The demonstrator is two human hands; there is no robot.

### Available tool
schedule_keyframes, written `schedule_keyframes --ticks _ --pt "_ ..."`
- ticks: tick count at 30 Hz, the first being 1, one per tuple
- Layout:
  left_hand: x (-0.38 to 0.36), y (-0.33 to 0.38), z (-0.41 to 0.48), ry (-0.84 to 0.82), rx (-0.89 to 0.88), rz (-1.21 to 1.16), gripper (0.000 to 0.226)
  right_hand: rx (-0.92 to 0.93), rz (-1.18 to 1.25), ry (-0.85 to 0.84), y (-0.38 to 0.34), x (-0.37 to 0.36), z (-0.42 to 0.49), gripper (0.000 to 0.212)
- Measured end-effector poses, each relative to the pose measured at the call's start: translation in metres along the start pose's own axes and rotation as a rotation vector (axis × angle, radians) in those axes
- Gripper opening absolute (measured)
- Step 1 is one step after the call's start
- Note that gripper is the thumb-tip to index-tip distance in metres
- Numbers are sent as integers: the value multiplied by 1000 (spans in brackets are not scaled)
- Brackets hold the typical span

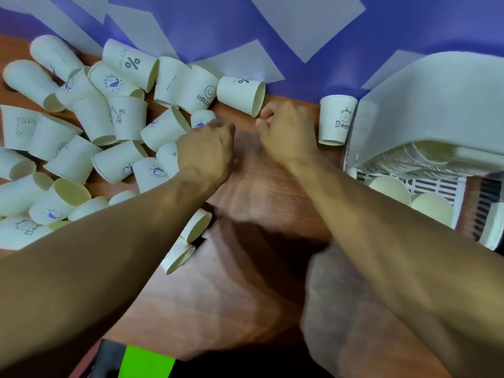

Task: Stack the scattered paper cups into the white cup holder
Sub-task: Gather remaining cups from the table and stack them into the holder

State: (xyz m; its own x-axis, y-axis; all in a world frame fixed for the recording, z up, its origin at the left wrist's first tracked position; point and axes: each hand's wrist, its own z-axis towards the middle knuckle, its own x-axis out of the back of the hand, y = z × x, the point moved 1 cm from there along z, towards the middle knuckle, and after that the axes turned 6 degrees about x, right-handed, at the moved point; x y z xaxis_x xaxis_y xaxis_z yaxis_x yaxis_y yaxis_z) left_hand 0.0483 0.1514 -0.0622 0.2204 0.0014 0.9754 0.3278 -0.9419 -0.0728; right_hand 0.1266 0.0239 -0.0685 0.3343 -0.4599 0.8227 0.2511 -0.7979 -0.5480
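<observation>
Several white printed paper cups [120, 124] lie scattered on their sides over the left half of the wooden table [261, 192]. My left hand [206, 151] reaches into the pile's right edge, its fingers curled at a small cup with a blue logo [202, 118]; whether it grips that cup I cannot tell. My right hand [286, 132] rests on the bare wood as a closed fist, holding nothing visible. An upside-down "Bear" cup [336, 120] stands between my right hand and the white cup holder [431, 110], under which a stack of nested cups [425, 159] shows.
A purple wall with pale paper sheets [302, 23] runs behind the table. A white slotted basket [436, 186] holding two cups sits at the right edge under the holder. Two cups [188, 241] lie beside my left forearm. A green-and-black object [144, 361] is at the bottom.
</observation>
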Motion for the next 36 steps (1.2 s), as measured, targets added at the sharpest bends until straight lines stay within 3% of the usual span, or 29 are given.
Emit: schedule_keyframes --ticks 6,10,15,18,22,26,36 --pt "-9 -29 7 -2 -48 65 55 -79 -3 39 -11 -19 24 33" --pt "-11 -32 12 55 -75 55 41 -136 -1 59 -8 -29 36 31" --pt "-7 -29 11 191 -155 -23 22 -153 103 90 -4 -31 42 12" --pt "-1 -25 8 260 -137 -116 21 -98 116 122 1 -27 34 11" --pt "10 -18 -3 223 -219 -312 36 39 72 204 9 -9 6 9" --pt "17 -6 -20 214 -305 -491 17 112 89 331 10 22 -36 10" --pt "60 35 -87 84 -261 -726 29 178 11 526 32 82 -140 9"
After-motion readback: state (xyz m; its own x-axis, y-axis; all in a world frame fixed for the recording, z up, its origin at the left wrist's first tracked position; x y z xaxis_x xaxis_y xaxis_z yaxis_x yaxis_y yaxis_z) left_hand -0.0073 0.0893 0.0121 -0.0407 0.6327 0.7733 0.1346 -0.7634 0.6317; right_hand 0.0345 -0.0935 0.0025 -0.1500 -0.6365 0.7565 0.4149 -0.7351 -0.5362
